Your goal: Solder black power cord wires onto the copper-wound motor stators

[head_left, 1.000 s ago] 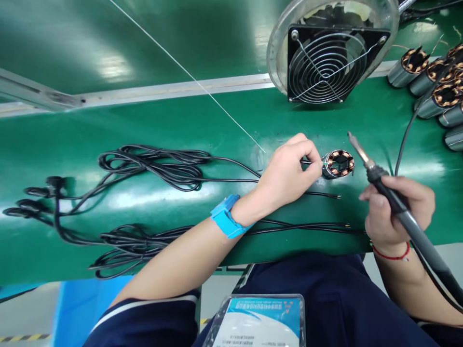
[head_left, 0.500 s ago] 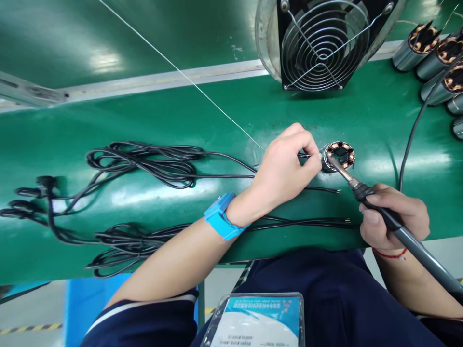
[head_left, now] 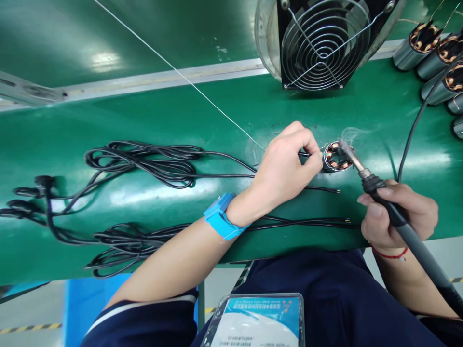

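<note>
My left hand (head_left: pixel 287 161) is closed in a pinch on the end of a black power cable (head_left: pixel 303 155), right beside a motor stator (head_left: pixel 328 166) with copper windings. A thin pale wire (head_left: pixel 202 93) runs down from the upper left to behind this hand; its end is hidden. My right hand (head_left: pixel 405 212) is wrapped round a soldering iron (head_left: pixel 415 248). The iron's tip is over the far right part of the stator's ring, with thin smoke around it. Whether the tip touches the stator I cannot tell.
Coiled black power cables (head_left: pixel 144 161) lie on the green bench (head_left: pixel 162 115) at left, with more cable ends below my left hand. A fan with a wire guard (head_left: pixel 323 55) stands behind the stator. Several more stators (head_left: pixel 408 55) stand at the back right.
The soldering iron's tip has moved from the stator's left side to its far right side, and smoke now rises there. My left hand has stayed almost still.
</note>
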`<state>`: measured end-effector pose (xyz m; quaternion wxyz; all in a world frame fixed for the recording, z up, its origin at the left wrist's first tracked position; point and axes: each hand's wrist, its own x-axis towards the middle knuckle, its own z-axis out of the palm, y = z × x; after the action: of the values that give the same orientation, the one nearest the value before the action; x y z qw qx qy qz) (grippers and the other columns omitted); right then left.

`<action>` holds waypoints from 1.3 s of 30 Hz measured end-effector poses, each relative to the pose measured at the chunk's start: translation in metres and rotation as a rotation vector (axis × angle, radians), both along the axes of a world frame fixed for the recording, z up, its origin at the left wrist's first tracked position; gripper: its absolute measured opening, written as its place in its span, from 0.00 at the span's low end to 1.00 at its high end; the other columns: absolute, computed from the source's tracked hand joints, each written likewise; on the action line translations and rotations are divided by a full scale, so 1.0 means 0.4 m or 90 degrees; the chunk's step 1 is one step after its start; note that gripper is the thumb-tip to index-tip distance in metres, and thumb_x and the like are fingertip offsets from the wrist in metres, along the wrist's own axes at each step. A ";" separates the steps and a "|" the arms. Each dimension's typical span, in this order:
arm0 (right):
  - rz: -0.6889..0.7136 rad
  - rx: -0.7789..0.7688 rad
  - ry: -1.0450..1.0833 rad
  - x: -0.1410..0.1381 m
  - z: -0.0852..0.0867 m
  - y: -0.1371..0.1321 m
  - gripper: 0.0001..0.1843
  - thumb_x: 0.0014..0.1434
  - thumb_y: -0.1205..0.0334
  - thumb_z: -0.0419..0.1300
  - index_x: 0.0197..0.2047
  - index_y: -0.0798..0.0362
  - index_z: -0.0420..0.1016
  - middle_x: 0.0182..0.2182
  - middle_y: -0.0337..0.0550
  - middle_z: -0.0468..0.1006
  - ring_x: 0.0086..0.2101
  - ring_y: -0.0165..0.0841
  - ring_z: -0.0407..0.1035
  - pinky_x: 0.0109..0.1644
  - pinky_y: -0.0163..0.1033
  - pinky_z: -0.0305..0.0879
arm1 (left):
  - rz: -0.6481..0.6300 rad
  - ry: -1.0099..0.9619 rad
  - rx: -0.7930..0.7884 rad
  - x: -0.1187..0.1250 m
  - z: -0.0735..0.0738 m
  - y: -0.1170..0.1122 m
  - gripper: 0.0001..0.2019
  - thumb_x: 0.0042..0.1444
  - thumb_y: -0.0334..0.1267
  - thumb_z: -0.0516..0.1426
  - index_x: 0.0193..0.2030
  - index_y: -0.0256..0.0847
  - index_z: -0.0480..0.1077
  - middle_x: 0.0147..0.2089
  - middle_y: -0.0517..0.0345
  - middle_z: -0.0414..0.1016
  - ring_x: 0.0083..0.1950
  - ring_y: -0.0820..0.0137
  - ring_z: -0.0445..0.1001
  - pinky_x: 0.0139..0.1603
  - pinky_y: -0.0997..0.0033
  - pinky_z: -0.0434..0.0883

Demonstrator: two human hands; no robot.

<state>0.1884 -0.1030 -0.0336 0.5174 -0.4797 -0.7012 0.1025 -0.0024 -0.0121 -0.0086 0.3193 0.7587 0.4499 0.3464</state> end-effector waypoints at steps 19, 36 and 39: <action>-0.038 -0.180 -0.099 -0.074 0.067 0.069 0.24 0.64 0.66 0.56 0.61 0.41 0.62 0.48 0.39 0.80 0.51 0.37 0.74 0.56 0.51 0.69 | 0.020 -0.015 -0.022 0.005 0.004 0.001 0.10 0.52 0.22 0.55 0.24 0.38 0.64 0.28 0.63 0.67 0.32 0.76 0.66 0.35 0.72 0.68; -0.069 -0.114 -0.018 -0.100 0.050 0.089 0.20 0.63 0.61 0.58 0.58 0.44 0.64 0.37 0.40 0.77 0.40 0.35 0.74 0.51 0.49 0.74 | -0.144 -0.013 0.109 -0.032 -0.001 0.000 0.07 0.61 0.30 0.55 0.37 0.42 0.75 0.43 0.54 0.76 0.44 0.71 0.73 0.44 0.69 0.71; -0.056 -0.117 0.011 -0.103 0.045 0.095 0.19 0.63 0.62 0.58 0.58 0.44 0.65 0.37 0.39 0.76 0.39 0.34 0.74 0.50 0.47 0.74 | -0.150 0.016 0.148 -0.035 -0.003 -0.001 0.07 0.61 0.29 0.55 0.40 0.40 0.73 0.44 0.52 0.75 0.45 0.70 0.72 0.44 0.69 0.71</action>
<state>0.1474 -0.0652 -0.0154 0.4815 -0.5545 -0.6624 0.1479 -0.0164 -0.0126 -0.0098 0.2617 0.8424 0.3189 0.3467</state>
